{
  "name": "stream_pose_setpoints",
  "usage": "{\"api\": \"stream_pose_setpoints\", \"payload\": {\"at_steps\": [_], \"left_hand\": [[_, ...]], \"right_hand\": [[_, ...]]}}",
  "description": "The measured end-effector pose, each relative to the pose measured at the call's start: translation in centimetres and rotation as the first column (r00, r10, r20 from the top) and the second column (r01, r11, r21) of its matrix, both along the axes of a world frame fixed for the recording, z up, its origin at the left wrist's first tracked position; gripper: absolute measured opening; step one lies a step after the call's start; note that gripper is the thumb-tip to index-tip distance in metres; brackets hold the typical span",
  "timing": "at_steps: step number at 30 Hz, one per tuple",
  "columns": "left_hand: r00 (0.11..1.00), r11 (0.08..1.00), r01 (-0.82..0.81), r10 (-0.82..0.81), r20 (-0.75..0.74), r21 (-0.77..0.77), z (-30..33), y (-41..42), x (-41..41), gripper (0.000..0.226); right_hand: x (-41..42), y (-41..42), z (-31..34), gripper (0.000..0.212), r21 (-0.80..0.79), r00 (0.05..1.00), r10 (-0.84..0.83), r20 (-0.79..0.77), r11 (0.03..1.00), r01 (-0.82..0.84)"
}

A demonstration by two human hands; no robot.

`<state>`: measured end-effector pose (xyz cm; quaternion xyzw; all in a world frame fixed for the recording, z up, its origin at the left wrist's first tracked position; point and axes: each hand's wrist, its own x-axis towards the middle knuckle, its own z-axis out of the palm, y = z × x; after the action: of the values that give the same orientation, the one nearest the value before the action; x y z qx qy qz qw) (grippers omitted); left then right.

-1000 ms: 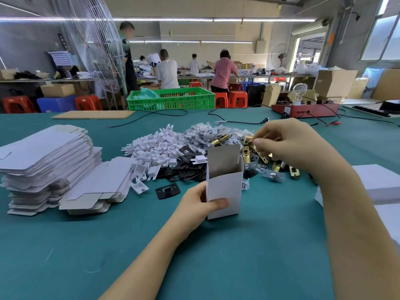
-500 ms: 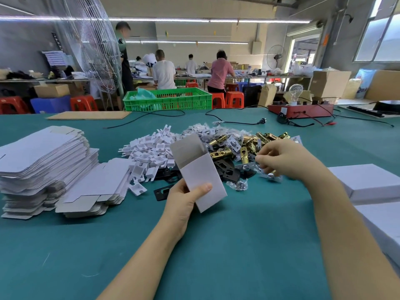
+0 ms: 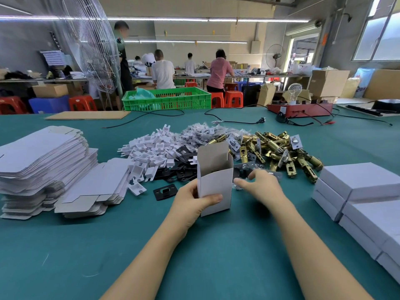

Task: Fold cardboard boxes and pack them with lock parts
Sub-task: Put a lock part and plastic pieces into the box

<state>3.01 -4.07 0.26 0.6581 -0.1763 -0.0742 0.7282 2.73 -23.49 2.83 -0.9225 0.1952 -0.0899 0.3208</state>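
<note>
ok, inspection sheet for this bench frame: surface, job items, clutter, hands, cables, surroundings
Surface: teal table, flat.
Job's things: open white box upright; flat box blanks stacked left; white plastic pieces, black plates, brass latches piled behind; closed white boxes right.
Clutter: loose black plate beside box.
Hands: left hand grips box; right hand reaches into parts, grip unclear.
Cables: black cord with plug, lying loose.
Surroundings: green crate, red tester, fan, workers behind.
</note>
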Motion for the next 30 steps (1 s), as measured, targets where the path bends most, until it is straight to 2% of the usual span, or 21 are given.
{"api": "stream_pose_setpoints", "payload": {"at_steps": [4,7,11,15,20,22,25,27,30], "left_hand": [[1.000,1.000,-0.003,0.003,0.006,0.006,0.0,0.0,-0.1,0.038],[1.000,1.000,0.003,-0.003,0.011,0.018,0.0,0.0,-0.1,0.038],[1.000,1.000,0.017,-0.017,0.008,0.011,0.2,0.0,-0.3,0.038],[1.000,1.000,0.026,-0.026,0.000,0.007,0.4,0.1,-0.4,0.038],[0.999,0.999,0.051,-0.051,-0.014,0.010,0.6,0.1,-0.6,0.036],[0.999,0.999,0.049,-0.049,-0.008,0.021,0.7,0.1,-0.7,0.030],[0.998,0.998,0.052,-0.053,0.016,0.036,0.8,0.0,-0.9,0.026],[0.998,0.998,0.064,-0.064,0.013,0.024,0.9,0.1,-1.0,0.025],[0.997,0.997,0.076,-0.076,0.004,0.019,0.9,0.1,-1.1,0.026]], "right_hand": [[0.2,0.0,-0.4,0.020,0.011,0.999,-0.018,-0.029,1.000,0.018],[0.5,-0.2,-0.2,0.008,0.053,0.999,-0.022,-0.030,0.998,0.024],[0.3,-0.5,0.4,0.023,0.158,1.000,0.019,0.007,0.987,-0.019],[-0.5,-1.3,2.4,0.014,0.362,0.995,-0.006,0.105,0.932,-0.032],[-2.9,-1.9,7.7,0.017,0.470,0.954,0.003,0.298,0.870,-0.150],[-4.1,-1.4,9.8,0.017,0.434,0.916,0.081,0.394,0.861,-0.263],[-5.5,0.0,11.9,0.016,0.308,0.813,0.298,0.500,0.816,-0.489],[-5.9,1.1,12.5,0.015,0.155,0.768,0.398,0.502,0.832,-0.533],[-5.8,2.4,12.6,0.017,-0.105,0.754,0.509,0.416,0.850,-0.516]]}}
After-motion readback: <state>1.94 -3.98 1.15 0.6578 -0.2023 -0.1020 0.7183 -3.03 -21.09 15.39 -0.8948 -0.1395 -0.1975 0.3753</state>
